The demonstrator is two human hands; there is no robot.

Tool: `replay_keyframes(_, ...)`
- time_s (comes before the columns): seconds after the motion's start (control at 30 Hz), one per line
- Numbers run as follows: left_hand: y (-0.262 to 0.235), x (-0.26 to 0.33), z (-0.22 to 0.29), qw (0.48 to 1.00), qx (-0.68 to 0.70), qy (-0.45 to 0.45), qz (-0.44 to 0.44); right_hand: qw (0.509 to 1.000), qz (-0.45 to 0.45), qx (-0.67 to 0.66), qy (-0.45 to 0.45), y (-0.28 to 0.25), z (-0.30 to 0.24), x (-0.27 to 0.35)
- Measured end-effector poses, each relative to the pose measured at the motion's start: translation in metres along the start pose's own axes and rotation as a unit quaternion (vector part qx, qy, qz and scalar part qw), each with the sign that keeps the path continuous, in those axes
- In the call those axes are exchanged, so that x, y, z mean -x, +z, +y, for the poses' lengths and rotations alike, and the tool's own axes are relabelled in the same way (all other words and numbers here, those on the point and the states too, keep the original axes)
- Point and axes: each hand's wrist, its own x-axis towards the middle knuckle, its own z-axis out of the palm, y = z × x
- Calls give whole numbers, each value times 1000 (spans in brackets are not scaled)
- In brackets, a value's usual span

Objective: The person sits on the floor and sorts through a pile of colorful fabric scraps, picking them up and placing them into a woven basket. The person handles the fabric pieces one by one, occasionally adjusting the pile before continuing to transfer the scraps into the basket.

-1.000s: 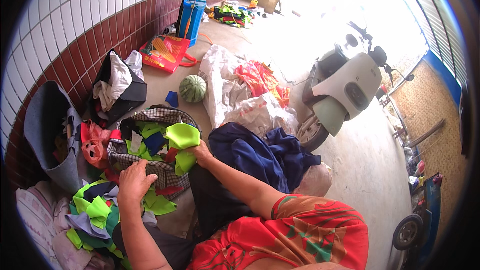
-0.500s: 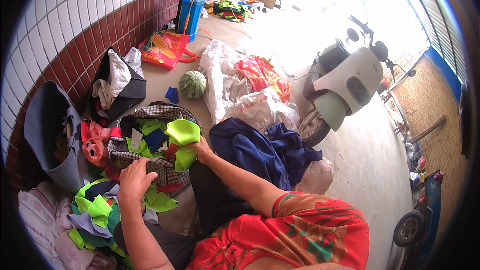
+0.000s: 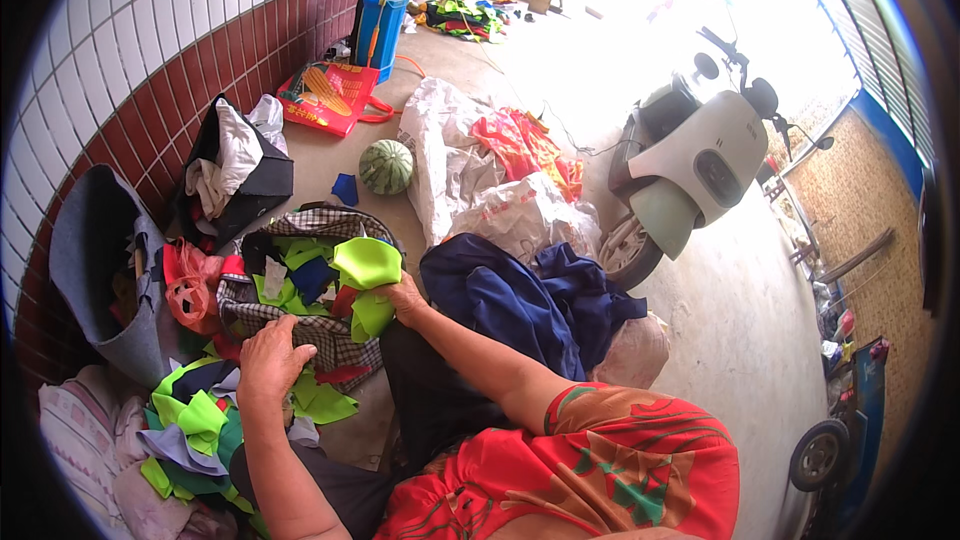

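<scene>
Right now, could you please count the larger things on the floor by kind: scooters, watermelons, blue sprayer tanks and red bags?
Scooter: 1
Watermelon: 1
Blue sprayer tank: 1
Red bag: 1
Total: 4

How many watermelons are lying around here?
1: a striped green watermelon on the concrete floor, between the checkered bag and the white sacks. Others may be hidden under cloth.

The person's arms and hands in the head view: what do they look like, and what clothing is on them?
Both forearms are bare, with no gloves on the left hand or the right hand. I see no watch, ring or bracelet. The right upper arm is covered by a short red sleeve with a pattern in green, orange and white. No sleeve shows on the left arm.
</scene>
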Motion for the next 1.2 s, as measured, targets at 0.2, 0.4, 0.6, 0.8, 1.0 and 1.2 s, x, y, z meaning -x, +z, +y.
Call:
replay_keyframes(0.2,2,-1,-1,1000,0,3,3,1000,8,6,5,-2,1,0)
replay_keyframes(0.4,1,-1,0,1000,-5,1,0,1000,6,-2,10,-2,2,-1)
replay_keyframes(0.6,0,0,1,1000,-5,-1,-2,1000,-2,-9,14,-5,6,-4)
replay_keyframes(0.8,0,1,0,1000,-5,-2,1,1000,-4,-18,12,-5,7,-5)
replay_keyframes(1.0,-1,1,2,1000,-3,-3,-4,1000,-2,-8,7,-6,6,-4)
replay_keyframes(1.2,0,1,-2,1000,-1,3,-1,1000,12,-16,5,2,0,1)
